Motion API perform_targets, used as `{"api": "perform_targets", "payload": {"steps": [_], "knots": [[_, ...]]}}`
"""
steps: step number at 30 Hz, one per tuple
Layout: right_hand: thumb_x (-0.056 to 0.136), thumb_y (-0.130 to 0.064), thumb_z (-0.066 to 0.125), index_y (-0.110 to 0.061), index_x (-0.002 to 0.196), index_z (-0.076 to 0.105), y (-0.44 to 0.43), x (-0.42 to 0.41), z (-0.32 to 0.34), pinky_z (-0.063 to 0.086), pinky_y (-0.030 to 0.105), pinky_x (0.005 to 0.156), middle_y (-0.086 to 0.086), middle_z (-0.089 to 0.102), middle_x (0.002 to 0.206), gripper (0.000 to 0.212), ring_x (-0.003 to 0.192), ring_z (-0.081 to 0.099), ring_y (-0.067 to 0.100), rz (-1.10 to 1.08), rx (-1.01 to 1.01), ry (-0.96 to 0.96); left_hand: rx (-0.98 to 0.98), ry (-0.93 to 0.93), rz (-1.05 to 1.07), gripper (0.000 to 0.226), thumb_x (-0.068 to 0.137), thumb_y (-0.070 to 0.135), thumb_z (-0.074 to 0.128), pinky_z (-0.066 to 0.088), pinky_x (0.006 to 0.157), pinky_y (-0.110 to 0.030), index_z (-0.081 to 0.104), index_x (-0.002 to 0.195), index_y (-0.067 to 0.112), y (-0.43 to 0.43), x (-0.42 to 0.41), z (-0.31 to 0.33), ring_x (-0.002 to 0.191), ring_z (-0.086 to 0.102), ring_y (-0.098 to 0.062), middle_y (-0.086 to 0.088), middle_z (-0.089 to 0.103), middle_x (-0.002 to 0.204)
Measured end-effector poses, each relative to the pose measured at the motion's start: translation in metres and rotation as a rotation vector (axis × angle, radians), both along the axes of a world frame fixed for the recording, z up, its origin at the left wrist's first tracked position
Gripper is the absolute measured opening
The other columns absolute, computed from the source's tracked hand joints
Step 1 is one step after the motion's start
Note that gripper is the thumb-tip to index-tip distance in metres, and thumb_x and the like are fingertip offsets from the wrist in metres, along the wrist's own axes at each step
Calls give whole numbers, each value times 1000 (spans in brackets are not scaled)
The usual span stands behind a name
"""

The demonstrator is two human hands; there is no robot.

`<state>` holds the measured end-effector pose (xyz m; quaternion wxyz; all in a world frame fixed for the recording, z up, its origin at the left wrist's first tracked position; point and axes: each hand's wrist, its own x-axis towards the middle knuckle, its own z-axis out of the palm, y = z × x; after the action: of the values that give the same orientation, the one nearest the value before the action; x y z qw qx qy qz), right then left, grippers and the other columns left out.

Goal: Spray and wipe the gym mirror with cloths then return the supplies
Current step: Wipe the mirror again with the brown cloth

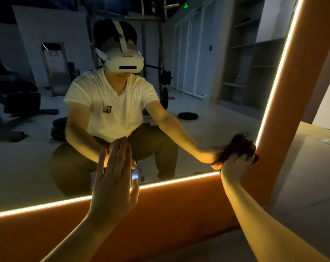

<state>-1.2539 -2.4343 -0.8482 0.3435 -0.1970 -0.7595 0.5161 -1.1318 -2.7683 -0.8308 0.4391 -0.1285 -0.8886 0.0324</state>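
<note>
Right hand grips dark cloth at the lower right corner of mirror, against lit strip. Left hand flat on glass, fingers straight. Orange frame borders both edges.

Single wide-angle view from the person's head, facing forward and down, tilted, close to the lower right corner of the mirror. The glass reflects the worn headset face-on.
</note>
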Motion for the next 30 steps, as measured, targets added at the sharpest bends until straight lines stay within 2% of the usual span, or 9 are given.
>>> {"api": "perform_targets", "payload": {"steps": [3,7,9,12,15,18,22,26,30], "knots": [[110,-18,30,10,150,36,-40,-7,4,11,42,125,30,38,156,49,147,30,41,-88,-127,29,-42,-19,-9,91,89,33,61,23,124,-63,20,161,-3,-7,0,0,160,11,-35,-21,9,172],[108,-24,27,13,143,44,-120,24,3,9,49,129,28,25,165,54,156,16,39,-137,96,42,-42,-40,-7,84,90,32,57,23,124,-63,27,159,-5,-24,5,4,160,11,-33,-21,13,172],[108,-17,38,1,144,41,-155,48,1,10,53,129,20,15,170,41,159,9,36,23,339,237,-15,-40,-15,82,90,31,54,23,124,-63,27,159,-5,-34,11,3,160,12,-33,-20,13,172],[99,-7,58,-13,156,31,-196,63,-1,16,61,126,15,18,170,63,159,10,36,324,881,529,14,-41,-25,79,91,29,50,26,122,-64,27,160,-4,-49,22,-1,160,14,-33,-20,14,172],[100,-8,47,-20,159,37,-227,71,-11,10,53,129,6,25,170,61,159,13,29,530,1296,610,82,-36,-9,75,93,25,49,27,123,-62,28,160,-1,-61,32,-1,160,15,-31,-17,16,172],[102,-17,45,-21,146,57,-219,76,-35,38,49,119,6,48,157,45,148,36,31,662,1640,625,192,-55,15,75,94,25,55,26,124,-59,30,161,3,-64,42,4,160,14,-30,-15,18,172],[90,-8,56,-16,127,69,-170,84,-25,60,49,91,9,58,133,40,117,56,32,566,1430,487,198,-95,25,76,92,28,54,26,124,-59,30,161,6,-62,54,4,159,17,-31,-16,20,171],[83,7,70,-13,130,65,-126,123,16,56,49,101,9,59,136,52,121,58,32,408,1034,316,142,-144,-71,75,88,27,58,33,121,-61,38,157,5,-40,69,3,156,24,-33,-18,28,167],[85,11,73,-9,135,64,-113,171,49,49,42,110,9,61,133,55,125,59,29,414,798,334,231,-196,-224,74,86,24,76,48,110,-59,45,153,12,3,93,18,146,41,-33,-15,41,160]]}}
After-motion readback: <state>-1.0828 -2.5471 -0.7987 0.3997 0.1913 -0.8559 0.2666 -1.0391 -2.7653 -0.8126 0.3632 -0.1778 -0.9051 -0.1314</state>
